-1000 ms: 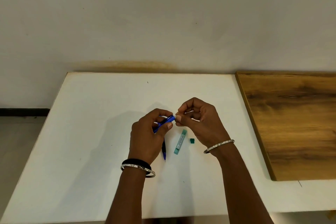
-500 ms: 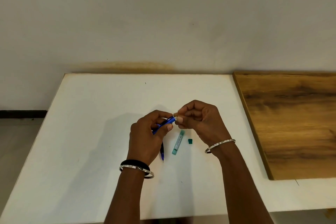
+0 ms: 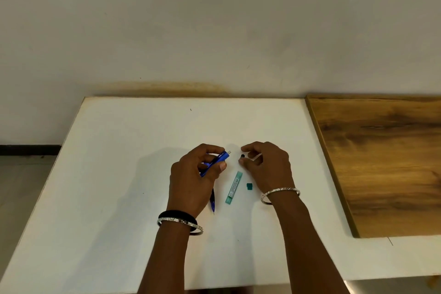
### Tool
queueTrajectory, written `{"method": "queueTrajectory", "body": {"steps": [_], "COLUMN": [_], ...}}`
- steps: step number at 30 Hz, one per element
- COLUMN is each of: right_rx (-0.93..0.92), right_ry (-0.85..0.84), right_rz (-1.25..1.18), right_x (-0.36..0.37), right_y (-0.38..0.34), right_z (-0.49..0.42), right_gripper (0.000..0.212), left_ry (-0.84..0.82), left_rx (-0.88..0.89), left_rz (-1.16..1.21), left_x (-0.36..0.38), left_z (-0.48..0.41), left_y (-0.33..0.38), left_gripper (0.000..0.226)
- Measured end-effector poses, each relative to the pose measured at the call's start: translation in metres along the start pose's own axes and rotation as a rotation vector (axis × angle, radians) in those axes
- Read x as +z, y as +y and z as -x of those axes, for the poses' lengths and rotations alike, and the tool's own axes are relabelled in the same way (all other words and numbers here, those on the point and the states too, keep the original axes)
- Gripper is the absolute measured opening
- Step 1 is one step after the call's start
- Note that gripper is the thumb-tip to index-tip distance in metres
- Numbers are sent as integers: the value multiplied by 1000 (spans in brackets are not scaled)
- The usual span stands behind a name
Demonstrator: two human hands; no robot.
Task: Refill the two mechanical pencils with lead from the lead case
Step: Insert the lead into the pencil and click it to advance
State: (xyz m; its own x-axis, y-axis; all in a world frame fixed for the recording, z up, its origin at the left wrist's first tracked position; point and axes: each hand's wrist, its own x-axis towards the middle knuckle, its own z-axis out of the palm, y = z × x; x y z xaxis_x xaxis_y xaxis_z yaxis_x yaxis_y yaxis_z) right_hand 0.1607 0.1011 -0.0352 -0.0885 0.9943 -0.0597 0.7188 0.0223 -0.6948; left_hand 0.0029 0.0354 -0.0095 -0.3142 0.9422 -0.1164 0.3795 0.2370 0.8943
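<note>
With the left hand (image 3: 193, 174) gripping the blue pencil (image 3: 216, 161) and the right hand (image 3: 265, 163) pinching its small dark cap (image 3: 242, 156), she'd best park the cap safely, keeping the pencil's open end up beside the lead case (image 3: 233, 187) lying on the surface (image 3: 119, 150).

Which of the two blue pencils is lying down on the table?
The blue pencil poking out below the left hand lies flat on the white table. The other pencil is lifted, held in that hand's fingers.
</note>
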Motion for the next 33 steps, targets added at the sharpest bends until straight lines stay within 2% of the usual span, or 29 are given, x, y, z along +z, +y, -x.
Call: {"method": "queueTrajectory", "body": {"steps": [3,5,6,8,10,11,17,33], "right_rx": [-5,12,40,120,174,177,140,37], "right_ry": [0,18,31,8,-93,-139,-226,-271], "right_rz": [70,-2,-108,-470,-807,-882,-893,-851], "right_x": [3,3,2,-2,-8,-10,-11,-9], "right_y": [-2,-4,-6,-12,-18,-19,-20,-14], "right_z": [0,0,0,0,0,1,3,4], "right_gripper": [12,9,8,6,10,11,12,13], "left_ry": [-3,-4,-3,2,9,11,15,35], "left_rx": [-3,0,-1,-8,-11,-10,-9,31], "left_rz": [-7,-25,-34,-38,-40,-38,-36,-1], "left_x": [-1,-1,-1,-1,-1,-1,0,1], "left_z": [0,0,0,-1,-1,-1,-1,1], "left_y": [0,-1,-2,-3,-3,-3,-3,-1], "left_gripper": [20,19,19,20,22,23,24,19]}}
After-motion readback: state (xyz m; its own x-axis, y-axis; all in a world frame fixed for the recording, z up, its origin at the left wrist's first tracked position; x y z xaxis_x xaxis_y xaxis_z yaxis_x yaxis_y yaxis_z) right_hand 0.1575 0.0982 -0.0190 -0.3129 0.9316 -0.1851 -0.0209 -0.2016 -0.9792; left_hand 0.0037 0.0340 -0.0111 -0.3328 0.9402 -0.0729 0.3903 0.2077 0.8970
